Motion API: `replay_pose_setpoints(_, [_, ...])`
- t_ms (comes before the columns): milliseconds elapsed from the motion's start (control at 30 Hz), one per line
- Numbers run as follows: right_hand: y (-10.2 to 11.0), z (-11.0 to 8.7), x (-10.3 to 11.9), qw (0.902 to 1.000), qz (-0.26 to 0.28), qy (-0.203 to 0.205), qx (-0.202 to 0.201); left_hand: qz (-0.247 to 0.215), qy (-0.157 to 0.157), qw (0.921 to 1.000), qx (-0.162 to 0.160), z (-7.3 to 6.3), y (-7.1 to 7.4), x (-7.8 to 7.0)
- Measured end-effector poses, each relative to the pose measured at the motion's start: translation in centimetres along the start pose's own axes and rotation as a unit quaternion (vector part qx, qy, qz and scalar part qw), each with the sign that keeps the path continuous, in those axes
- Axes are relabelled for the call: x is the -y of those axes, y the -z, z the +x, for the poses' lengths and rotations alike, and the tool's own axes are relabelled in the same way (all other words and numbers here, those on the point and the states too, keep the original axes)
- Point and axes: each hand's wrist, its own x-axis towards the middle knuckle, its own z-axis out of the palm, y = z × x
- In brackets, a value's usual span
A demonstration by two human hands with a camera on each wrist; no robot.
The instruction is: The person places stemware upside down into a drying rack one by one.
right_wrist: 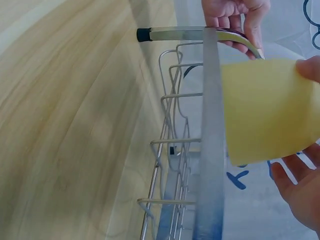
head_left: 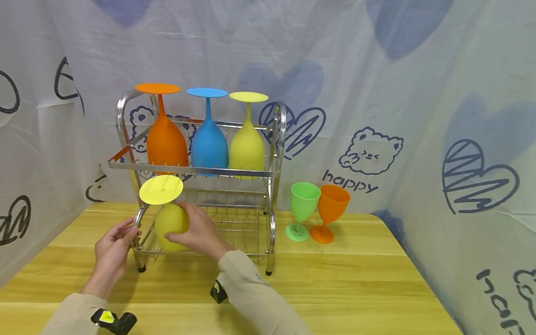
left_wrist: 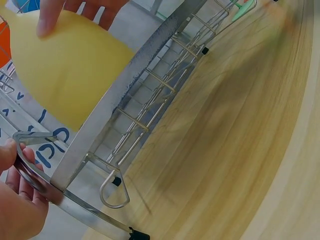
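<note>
The head camera looks forward and down from above and behind the left hand and the right hand, far enough back to take in the whole rack ahead of them, the table around them and the curtain beyond. The left wrist camera looks from close by the left hand, facing the lower front rail at a slant. The right wrist camera meets that rail from near the right hand, its picture turned sideways — tabletop at left. Both wrist views share the rail, both hands and the yellow goblet in the right hand's hold — its foot showing only from the head.
</note>
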Motion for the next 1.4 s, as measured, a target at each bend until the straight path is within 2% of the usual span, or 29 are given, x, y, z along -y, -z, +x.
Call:
replay_pose_setpoints(100, [-0.2,0.1,-0.2,0.9996,-0.026,0.006,-0.005,-0.002,-0.002,1.0000,0.000,0.0,0.0,0.2])
replay_pose_setpoints(167, [-0.4,0.1,-0.5,0.9997,-0.023,0.000,-0.004,-0.004,-0.003,1.0000,-0.004,0.0,-0.1,0.2])
replay_pose_setpoints(433, [-1.0,0.3,-1.8,0.9954,0.075,-0.060,0.003,-0.006,-0.007,1.0000,-0.003,-0.1,-0.3,0.3])
replay_pose_setpoints(633, [-1.5,0.4,-2.6,0.9918,0.093,-0.087,0.001,-0.004,0.000,1.0000,-0.004,0.0,-0.4,0.2])
replay_pose_setpoints(1100, [-1.6,0.3,-2.6,0.9916,0.049,-0.116,0.028,0.003,-0.007,1.0000,0.001,0.1,-0.1,0.2])
replay_pose_setpoints(1267, [-1.0,-0.5,-2.2,0.9924,0.042,-0.111,0.031,0.028,-0.008,0.9996,0.001,0.0,0.3,0.2])
replay_pose_setpoints(1400, [0.4,-1.5,-1.5,0.9929,0.031,-0.110,0.031,0.060,-0.010,0.9981,-0.005,-0.2,0.5,0.2])
